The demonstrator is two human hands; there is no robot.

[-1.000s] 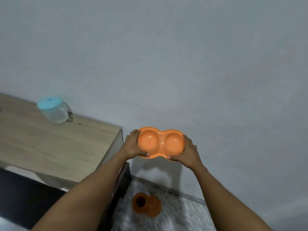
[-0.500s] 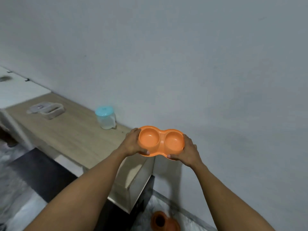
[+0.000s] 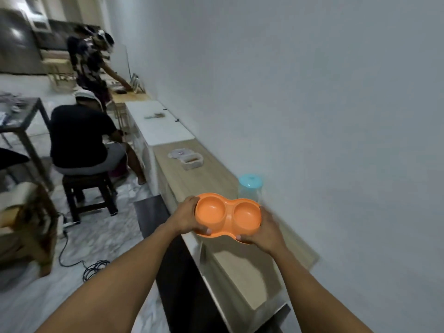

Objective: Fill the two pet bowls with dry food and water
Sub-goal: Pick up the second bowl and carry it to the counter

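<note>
Lower centre of frame: both hands carry the orange double bowl (image 3: pixel 227 215) in the air above the near end of the wooden counter (image 3: pixel 242 267). Left hand (image 3: pixel 186 218) wraps the left end, thumb over the rim, fingers curled under; right hand (image 3: pixel 263 233) does likewise on the right end. Both wells look empty.

Just behind the bowl, centre right: a clear jug w/ blue lid (image 3: pixel 249 186), partly hidden. Further up the counter, centre: an open tub (image 3: pixel 191 161) w/ its lid beside it; contents too small to tell, prob. the dry food.

Risks: bowl hides the jug, so setting it down too far back could knock the jug over. Setting it too close to the counter edge could tip it off.
</note>
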